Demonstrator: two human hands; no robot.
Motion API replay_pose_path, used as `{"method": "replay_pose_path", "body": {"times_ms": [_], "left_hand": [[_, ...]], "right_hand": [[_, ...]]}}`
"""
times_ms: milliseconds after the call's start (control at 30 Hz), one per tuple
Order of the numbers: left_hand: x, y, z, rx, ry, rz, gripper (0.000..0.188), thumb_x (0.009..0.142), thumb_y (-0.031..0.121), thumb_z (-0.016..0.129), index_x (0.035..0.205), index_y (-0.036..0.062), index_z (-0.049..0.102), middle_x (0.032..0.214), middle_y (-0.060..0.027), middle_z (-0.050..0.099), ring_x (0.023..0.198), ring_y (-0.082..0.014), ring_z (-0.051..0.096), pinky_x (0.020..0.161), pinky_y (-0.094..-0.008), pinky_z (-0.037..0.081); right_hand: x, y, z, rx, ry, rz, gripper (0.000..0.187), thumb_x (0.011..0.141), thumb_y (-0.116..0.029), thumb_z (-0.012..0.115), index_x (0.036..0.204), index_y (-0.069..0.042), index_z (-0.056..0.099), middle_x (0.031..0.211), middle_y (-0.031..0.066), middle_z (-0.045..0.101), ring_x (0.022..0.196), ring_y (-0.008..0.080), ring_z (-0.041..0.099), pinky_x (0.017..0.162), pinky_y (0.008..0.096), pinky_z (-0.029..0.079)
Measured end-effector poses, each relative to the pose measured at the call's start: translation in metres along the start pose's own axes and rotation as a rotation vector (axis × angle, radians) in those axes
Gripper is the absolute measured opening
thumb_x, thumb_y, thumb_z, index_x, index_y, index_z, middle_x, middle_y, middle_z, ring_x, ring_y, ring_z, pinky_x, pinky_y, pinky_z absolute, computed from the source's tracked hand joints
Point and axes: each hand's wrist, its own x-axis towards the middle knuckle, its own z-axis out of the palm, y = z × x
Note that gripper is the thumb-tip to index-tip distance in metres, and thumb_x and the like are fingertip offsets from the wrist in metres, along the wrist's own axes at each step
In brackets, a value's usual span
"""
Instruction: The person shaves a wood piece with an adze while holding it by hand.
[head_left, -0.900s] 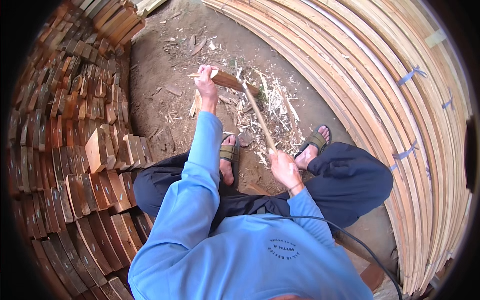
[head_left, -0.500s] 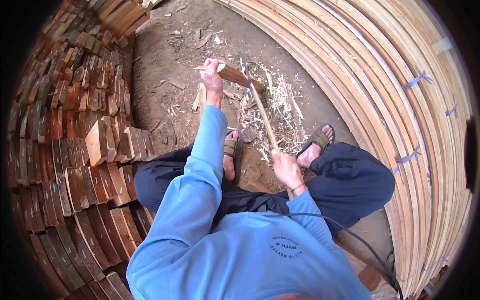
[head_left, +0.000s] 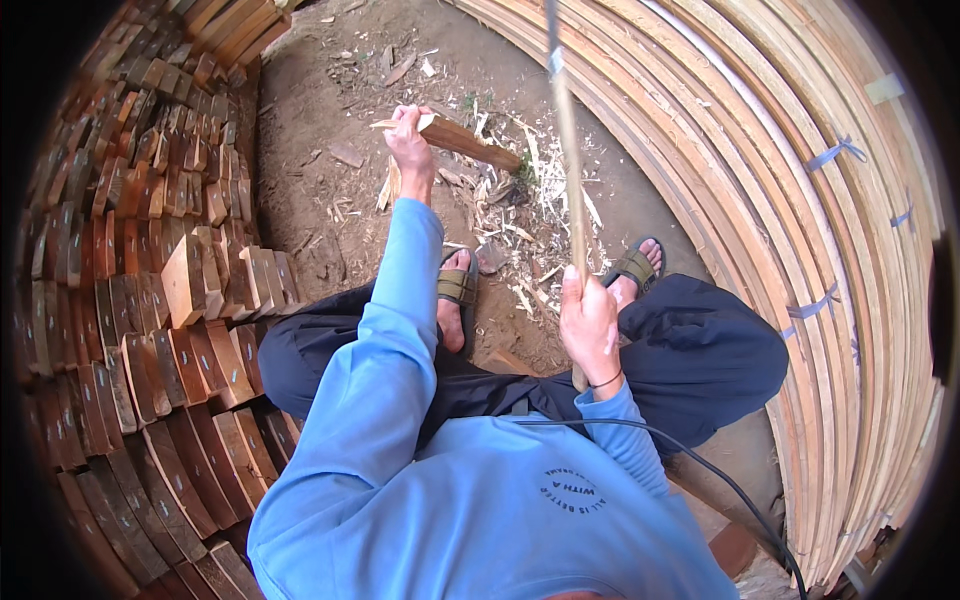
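Note:
My left hand [head_left: 411,150] is closed round the upper end of a wooden stake [head_left: 468,143]. The stake slants away to the right, and its far end meets the ground or a low block among the shavings; which one I cannot tell. My right hand [head_left: 590,322] grips the pale wooden handle [head_left: 571,160] of a long-handled machete, with the thumb along it. The handle stands raised, pointing away from me. Its dark metal blade [head_left: 552,28] runs out of the top of the picture, clear of the stake.
Wood shavings [head_left: 548,190] litter the dirt around the stake. Stacked board ends [head_left: 190,385] rise close on my left. Long bundled wooden strips [head_left: 740,160] curve along the right. My sandalled feet [head_left: 455,290] flank the work spot. A black cable [head_left: 690,450] crosses my lap.
The machete has swung up and away from the stake, where its blade was touching or near the wood. My right hand has drawn slightly nearer; my left keeps its hold.

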Motion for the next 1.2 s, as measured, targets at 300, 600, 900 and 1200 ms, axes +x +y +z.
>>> {"method": "replay_pose_path", "body": {"times_ms": [300, 600, 900, 1200], "left_hand": [[0.001, 0.003, -0.001, 0.047, 0.014, 0.099, 0.019, 0.091, 0.009, 0.051, 0.074, 0.0026, 0.058, 0.079, -0.0069, 0.062, 0.078, -0.0150, 0.059, 0.076, -0.0288, 0.044], [0.005, -0.009, -0.014, -0.043, 0.045, 0.028, 0.017, 0.089, 0.006, 0.052, 0.075, -0.0012, 0.060, 0.077, -0.0109, 0.063, 0.074, -0.0191, 0.061, 0.074, -0.0315, 0.047], [0.001, 0.001, -0.001, 0.075, 0.074, 0.034, 0.021, 0.090, 0.006, 0.051, 0.071, -0.0003, 0.058, 0.077, -0.0068, 0.059, 0.077, -0.0164, 0.059, 0.074, -0.0289, 0.046], [-0.001, 0.002, -0.001, 0.063, 0.015, 0.063, 0.023, 0.092, 0.007, 0.049, 0.072, 0.0002, 0.059, 0.078, -0.0060, 0.059, 0.074, -0.0151, 0.058, 0.073, -0.0278, 0.044]], "right_hand": [[0.005, -0.003, 0.024, -0.124, -0.153, 0.023, 0.045, 0.100, -0.034, 0.044, 0.080, 0.004, 0.059, 0.066, 0.0251, 0.059, 0.065, 0.0447, 0.061, 0.059, 0.0494, 0.045], [-0.002, 0.000, 0.023, -0.240, -0.258, 0.143, 0.044, 0.100, -0.030, 0.044, 0.078, 0.004, 0.059, 0.065, 0.0261, 0.058, 0.062, 0.0435, 0.060, 0.054, 0.0499, 0.043], [-0.001, -0.008, 0.026, -0.191, -0.201, 0.067, 0.043, 0.099, -0.030, 0.046, 0.077, 0.005, 0.059, 0.066, 0.0268, 0.058, 0.066, 0.0442, 0.060, 0.058, 0.0502, 0.044], [-0.016, 0.004, 0.031, -0.063, -0.195, -0.004, 0.044, 0.100, -0.030, 0.044, 0.077, 0.004, 0.058, 0.064, 0.0274, 0.056, 0.063, 0.0447, 0.059, 0.058, 0.0502, 0.044]]}}
